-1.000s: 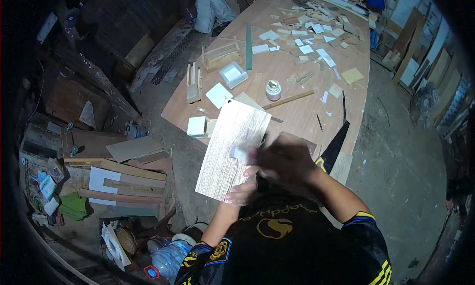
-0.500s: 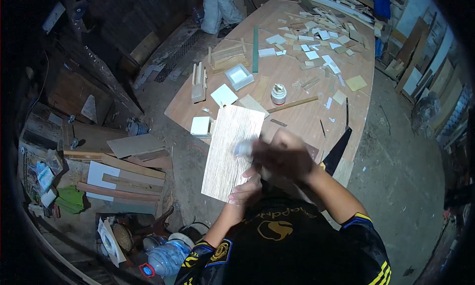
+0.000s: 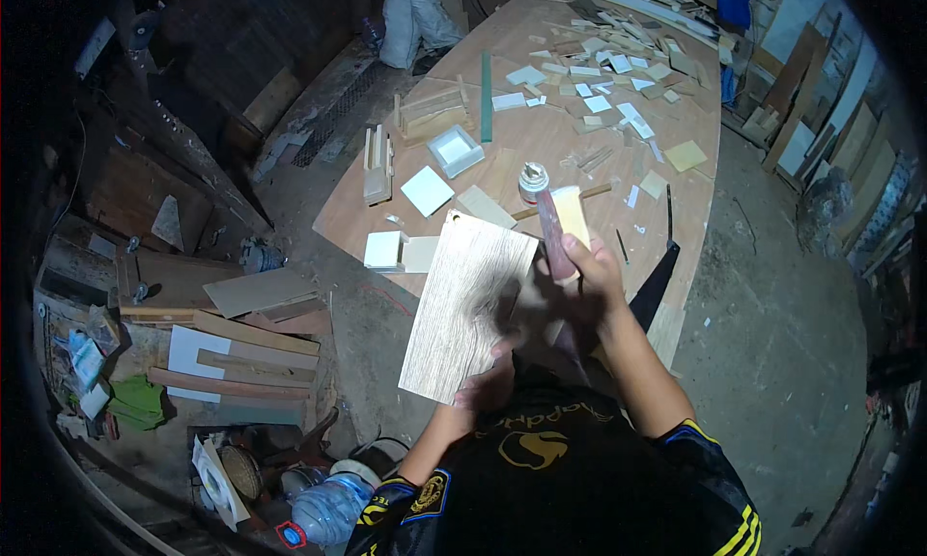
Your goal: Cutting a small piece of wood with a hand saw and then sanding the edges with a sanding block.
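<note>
My left hand (image 3: 483,377) grips the lower right part of a pale wood-grain board (image 3: 449,310), which has a small hole near its top corner. Beside the board's right edge, my right hand (image 3: 599,276) is closed around a small cream block (image 3: 572,213) with a reddish-brown strip (image 3: 550,218) along it, held upright. A shadow falls across the board. Past the block stands an open white jar (image 3: 533,178). A black hand saw (image 3: 659,271) lies at the table's right, partly behind my right arm.
The plywood table (image 3: 348,213) carries scattered offcuts (image 3: 599,102), a white tray (image 3: 454,151), wooden assemblies (image 3: 430,112), a square white piece (image 3: 425,189) and a green strip (image 3: 486,97). Boards (image 3: 246,358) and a blue water bottle (image 3: 328,508) lie at lower left; panels (image 3: 811,112) lean at right.
My right hand has moved from over the board to its right side and turned the held block upright. The board has shifted slightly in my left hand.
</note>
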`<state>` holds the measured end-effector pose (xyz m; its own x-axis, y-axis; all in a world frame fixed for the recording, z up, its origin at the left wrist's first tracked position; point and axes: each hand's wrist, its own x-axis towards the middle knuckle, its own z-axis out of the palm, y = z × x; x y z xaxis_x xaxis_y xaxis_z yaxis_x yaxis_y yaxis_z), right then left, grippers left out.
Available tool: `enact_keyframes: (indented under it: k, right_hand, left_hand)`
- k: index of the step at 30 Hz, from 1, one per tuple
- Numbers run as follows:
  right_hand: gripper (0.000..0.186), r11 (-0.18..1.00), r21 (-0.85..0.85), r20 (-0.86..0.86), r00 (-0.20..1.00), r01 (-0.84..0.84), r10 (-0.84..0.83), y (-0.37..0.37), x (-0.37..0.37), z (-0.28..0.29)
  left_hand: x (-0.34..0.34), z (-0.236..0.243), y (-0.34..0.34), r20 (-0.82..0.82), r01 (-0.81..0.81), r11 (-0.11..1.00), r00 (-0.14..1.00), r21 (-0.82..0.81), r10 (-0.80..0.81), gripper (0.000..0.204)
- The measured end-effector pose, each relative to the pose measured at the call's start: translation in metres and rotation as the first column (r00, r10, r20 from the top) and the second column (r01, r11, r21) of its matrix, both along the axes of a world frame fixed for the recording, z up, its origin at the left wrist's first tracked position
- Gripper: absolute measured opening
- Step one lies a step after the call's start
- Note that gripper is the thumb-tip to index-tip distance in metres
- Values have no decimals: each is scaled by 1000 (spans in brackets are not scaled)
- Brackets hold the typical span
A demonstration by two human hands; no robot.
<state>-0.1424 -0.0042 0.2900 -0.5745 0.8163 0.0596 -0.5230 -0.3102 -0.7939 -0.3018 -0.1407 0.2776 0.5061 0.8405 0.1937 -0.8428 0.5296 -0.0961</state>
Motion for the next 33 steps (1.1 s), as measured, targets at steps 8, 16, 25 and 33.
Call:
enact_keyframes:
  k: [8, 16, 25, 33]
  right_hand:
    - [35, 954, -254, -63, 987, -159, 148, -30, -11, 29]
    - [33, 990, -134, 119, 993, 35, -19, -19, -5, 16]
    - [27, 998, -47, 231, 973, 35, -23, -17, 0, 34]
    - [27, 555, 811, 139, 862, 184, -488, -33, 20, 57]
  left_hand:
    - [9, 7, 16, -418, -275, 942, 892, -194, 174, 66]
    - [3, 16, 0, -772, -590, 773, 596, -234, 222, 61]
    - [-8, 4, -8, -897, -378, 857, -398, 351, 192, 49]
    - [-6, -21, -16, -383, -410, 908, 855, -90, 348, 37]
